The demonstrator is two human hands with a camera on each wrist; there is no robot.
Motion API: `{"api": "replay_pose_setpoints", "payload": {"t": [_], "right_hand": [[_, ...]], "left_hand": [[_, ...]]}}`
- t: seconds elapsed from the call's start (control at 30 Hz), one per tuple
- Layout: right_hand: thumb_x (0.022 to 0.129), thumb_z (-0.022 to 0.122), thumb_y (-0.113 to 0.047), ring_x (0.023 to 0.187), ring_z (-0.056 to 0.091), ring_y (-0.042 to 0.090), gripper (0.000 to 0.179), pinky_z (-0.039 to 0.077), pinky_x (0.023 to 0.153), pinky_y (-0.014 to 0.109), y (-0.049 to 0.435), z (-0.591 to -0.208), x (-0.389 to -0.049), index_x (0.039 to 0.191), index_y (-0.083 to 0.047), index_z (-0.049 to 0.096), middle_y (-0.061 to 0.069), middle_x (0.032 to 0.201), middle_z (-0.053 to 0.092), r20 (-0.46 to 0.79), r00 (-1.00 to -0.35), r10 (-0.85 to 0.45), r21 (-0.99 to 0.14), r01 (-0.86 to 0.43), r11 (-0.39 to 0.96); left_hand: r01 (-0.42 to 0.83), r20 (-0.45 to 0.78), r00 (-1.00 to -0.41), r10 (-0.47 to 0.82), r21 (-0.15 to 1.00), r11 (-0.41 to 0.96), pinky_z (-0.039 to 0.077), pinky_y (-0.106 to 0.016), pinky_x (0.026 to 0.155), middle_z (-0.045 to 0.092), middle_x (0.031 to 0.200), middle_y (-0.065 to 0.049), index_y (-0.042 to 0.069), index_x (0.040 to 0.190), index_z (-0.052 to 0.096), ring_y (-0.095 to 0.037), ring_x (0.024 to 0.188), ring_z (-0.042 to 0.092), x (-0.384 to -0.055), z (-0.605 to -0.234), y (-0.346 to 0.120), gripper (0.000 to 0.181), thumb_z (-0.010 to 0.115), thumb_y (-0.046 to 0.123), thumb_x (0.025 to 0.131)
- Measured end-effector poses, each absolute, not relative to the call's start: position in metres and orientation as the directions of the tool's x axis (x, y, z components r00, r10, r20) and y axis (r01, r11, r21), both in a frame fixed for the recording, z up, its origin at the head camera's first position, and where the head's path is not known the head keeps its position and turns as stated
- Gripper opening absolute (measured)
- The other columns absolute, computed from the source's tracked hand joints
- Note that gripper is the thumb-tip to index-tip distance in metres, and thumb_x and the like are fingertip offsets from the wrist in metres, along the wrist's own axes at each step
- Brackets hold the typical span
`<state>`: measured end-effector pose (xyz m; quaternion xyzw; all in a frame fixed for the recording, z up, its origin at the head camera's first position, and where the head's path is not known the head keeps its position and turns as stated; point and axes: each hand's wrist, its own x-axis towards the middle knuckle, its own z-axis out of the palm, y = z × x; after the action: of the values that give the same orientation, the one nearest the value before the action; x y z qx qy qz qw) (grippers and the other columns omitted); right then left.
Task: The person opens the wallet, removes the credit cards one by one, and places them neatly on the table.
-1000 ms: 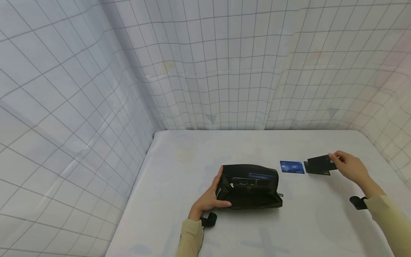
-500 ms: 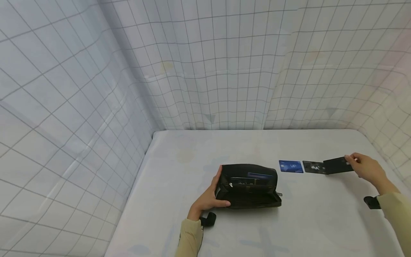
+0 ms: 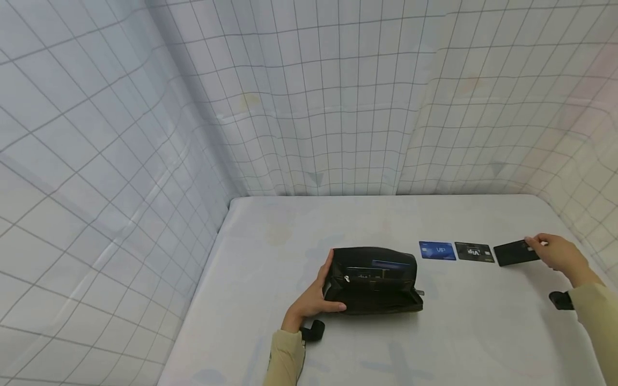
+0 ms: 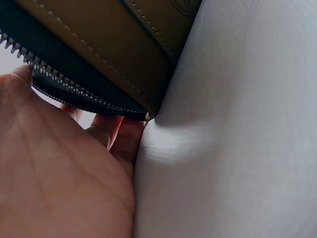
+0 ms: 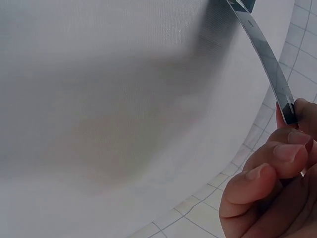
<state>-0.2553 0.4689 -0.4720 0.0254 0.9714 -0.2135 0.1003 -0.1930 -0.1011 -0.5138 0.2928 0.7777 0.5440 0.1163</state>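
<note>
A dark zip wallet stands gaping in the middle of the table in the head view, with a blue card and other cards in its slots. My left hand holds its left end, thumb at the lower front and fingers up the side. In the left wrist view the wallet shows a brown stitched outside and zip teeth beside the palm. My right hand pinches a black card by its right end, slightly tilted. The right wrist view catches this card nearly edge-on between thumb and finger.
A blue VIP card and a black Vip card lie side by side, right of the wallet and left of the held card. The white table is bordered by white grid-patterned curtains.
My right hand has carried the black card rightward, off the black Vip card it overlapped, and lowered it a little. The left hand and wallet stay put.
</note>
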Motion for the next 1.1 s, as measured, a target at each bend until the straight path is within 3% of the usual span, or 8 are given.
{"api": "replay_pose_setpoints", "payload": {"t": [0.13,0.33,0.4,0.53,0.67,0.83,1.1], "right_hand": [[0.096,0.03,-0.055,0.068,0.052,0.03,0.073,0.041,0.054,0.039,0.468,-0.471,-0.257,0.11,0.014,0.046,0.029,0.09,0.054,-0.232,-0.97,0.072,-0.366,0.156,0.917],[0.095,0.033,-0.053,0.068,0.047,0.031,0.063,0.037,0.057,0.046,0.464,-0.473,-0.257,0.096,0.007,0.053,0.017,0.076,0.052,-0.247,-0.948,0.198,-0.316,0.273,0.909],[0.095,0.033,-0.053,0.069,0.049,0.033,0.065,0.037,0.058,0.049,0.463,-0.473,-0.258,0.096,0.008,0.053,0.02,0.077,0.054,-0.25,-0.943,0.22,-0.309,0.293,0.905],[0.094,0.033,-0.056,0.08,0.053,0.047,0.072,0.039,0.064,0.055,0.46,-0.475,-0.263,0.109,0.013,0.049,0.033,0.097,0.055,-0.263,-0.924,0.277,-0.288,0.349,0.892],[0.093,0.033,-0.056,0.092,0.05,0.054,0.075,0.039,0.068,0.055,0.459,-0.477,-0.266,0.117,0.014,0.044,0.038,0.112,0.048,-0.286,-0.9,0.328,-0.279,0.406,0.87],[0.093,0.034,-0.053,0.098,0.047,0.054,0.073,0.038,0.072,0.055,0.456,-0.478,-0.267,0.12,0.014,0.043,0.039,0.116,0.047,-0.313,-0.879,0.36,-0.301,0.451,0.84],[0.093,0.033,-0.052,0.092,0.051,0.05,0.073,0.04,0.067,0.05,0.455,-0.48,-0.264,0.123,0.015,0.039,0.039,0.114,0.047,-0.332,-0.876,0.348,-0.34,0.456,0.822]], "left_hand": [[0.304,0.112,-0.804,0.584,0.922,0.242,0.012,-0.06,0.107,-0.012,0.155,-0.005,0.015,0.149,-0.011,-0.029,0.141,-0.006,-0.192,-0.509,-0.101,0.116,0.078,0.029,0.075],[0.309,0.117,-0.809,0.576,0.918,0.248,0.013,-0.059,0.108,-0.012,0.155,0.004,0.025,0.149,-0.012,-0.022,0.142,-0.006,-0.197,-0.528,-0.103,0.117,0.077,0.038,0.074],[0.312,0.118,-0.813,0.57,0.915,0.257,0.014,-0.057,0.108,-0.012,0.155,0.007,0.029,0.148,-0.012,-0.02,0.142,-0.006,-0.2,-0.537,-0.103,0.118,0.078,0.04,0.073],[0.3,0.108,-0.819,0.564,0.918,0.26,0.014,-0.055,0.109,-0.012,0.154,0.012,0.036,0.147,-0.012,-0.016,0.142,-0.005,-0.205,-0.547,-0.105,0.119,0.079,0.041,0.071],[0.304,0.108,-0.814,0.571,0.916,0.26,0.013,-0.057,0.108,-0.012,0.154,0.009,0.033,0.147,-0.013,-0.019,0.141,-0.006,-0.204,-0.543,-0.104,0.118,0.079,0.034,0.073],[0.31,0.105,-0.801,0.59,0.915,0.257,0.013,-0.059,0.108,-0.014,0.154,0.0,0.022,0.148,-0.014,-0.024,0.141,-0.006,-0.196,-0.523,-0.103,0.117,0.077,0.03,0.075],[0.304,0.101,-0.799,0.593,0.919,0.252,0.013,-0.061,0.106,-0.013,0.155,-0.004,0.02,0.149,-0.013,-0.029,0.141,-0.006,-0.191,-0.511,-0.102,0.116,0.075,0.038,0.076]]}}
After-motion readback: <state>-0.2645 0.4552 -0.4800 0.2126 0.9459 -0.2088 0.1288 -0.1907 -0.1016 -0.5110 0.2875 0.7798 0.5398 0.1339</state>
